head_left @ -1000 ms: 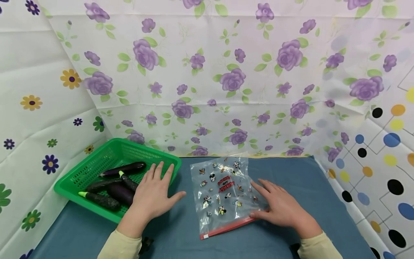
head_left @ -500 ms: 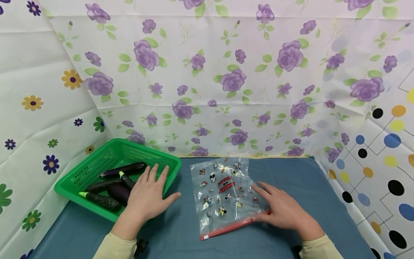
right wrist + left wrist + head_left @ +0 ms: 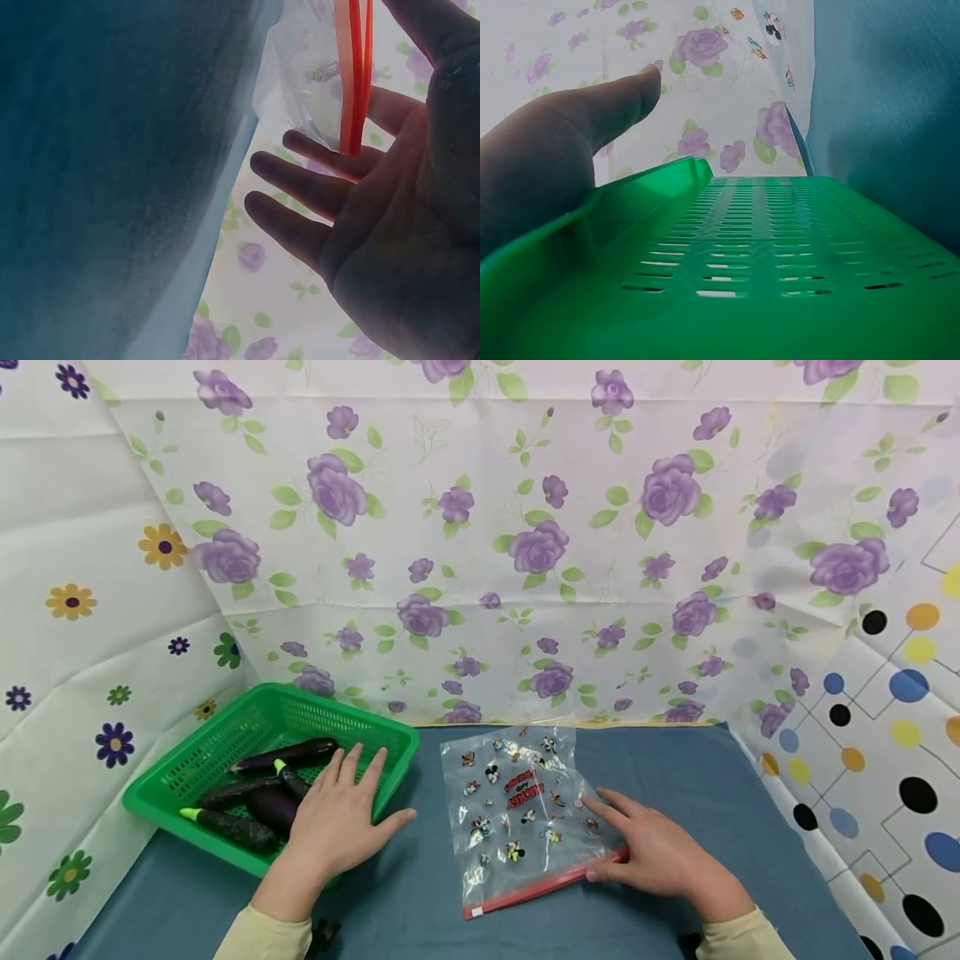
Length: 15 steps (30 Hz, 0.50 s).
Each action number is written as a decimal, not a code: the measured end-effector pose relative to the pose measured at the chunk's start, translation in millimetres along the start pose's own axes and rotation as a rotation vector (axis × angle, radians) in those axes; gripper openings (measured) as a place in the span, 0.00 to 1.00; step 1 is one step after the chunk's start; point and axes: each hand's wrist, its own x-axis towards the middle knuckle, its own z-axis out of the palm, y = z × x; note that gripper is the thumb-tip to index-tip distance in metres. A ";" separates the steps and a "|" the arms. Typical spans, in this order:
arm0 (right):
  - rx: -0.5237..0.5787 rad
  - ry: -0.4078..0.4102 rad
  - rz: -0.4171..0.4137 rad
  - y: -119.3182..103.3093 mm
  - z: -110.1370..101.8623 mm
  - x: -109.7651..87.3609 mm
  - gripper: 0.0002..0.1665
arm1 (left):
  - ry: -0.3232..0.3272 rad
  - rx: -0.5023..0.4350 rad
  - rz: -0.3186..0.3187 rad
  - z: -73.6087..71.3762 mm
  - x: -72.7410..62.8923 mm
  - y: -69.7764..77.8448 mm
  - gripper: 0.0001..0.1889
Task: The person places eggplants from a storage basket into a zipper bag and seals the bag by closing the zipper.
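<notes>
A green plastic basket [image 3: 330, 718] stands on the left. My left hand [image 3: 337, 822] lies over its right side, fingers spread and straight, gripping nothing. In the left wrist view the thumb [image 3: 622, 101] sticks out above the basket's slotted wall [image 3: 742, 307]. Inside are purple eggplants [image 3: 288, 753] and dark, bumpy cucumbers [image 3: 232, 829] with light-green tips, partly hidden by that hand. A clear zip bag [image 3: 510, 810] with cartoon prints lies flat in the middle, its red slider strip [image 3: 532, 887] facing me. Around its right edge my right hand [image 3: 663, 852] is spread loosely, fingers apart beside the strip's end.
Blue cloth [image 3: 405, 893] covers the table. A rose-printed sheet [image 3: 480, 568] hangs along the back edge. Patterned sheets close off both sides, flowers on the left sheet [image 3: 90, 677] and dots on the right one [image 3: 885, 760].
My left hand has drifted a little left and toward me over the basket's side. The right hand has shifted only slightly; bag and basket stay in place.
</notes>
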 end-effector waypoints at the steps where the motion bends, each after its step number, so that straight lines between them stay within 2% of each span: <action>1: 0.004 -0.001 -0.001 0.3 0.3 -0.2 0.66 | -0.001 -0.001 0.000 0.0 -0.1 -0.3 0.55; 15: 0.029 -0.023 -0.012 6.4 4.1 -0.7 0.64 | -0.004 -0.007 0.004 -1.1 -0.7 -0.4 0.54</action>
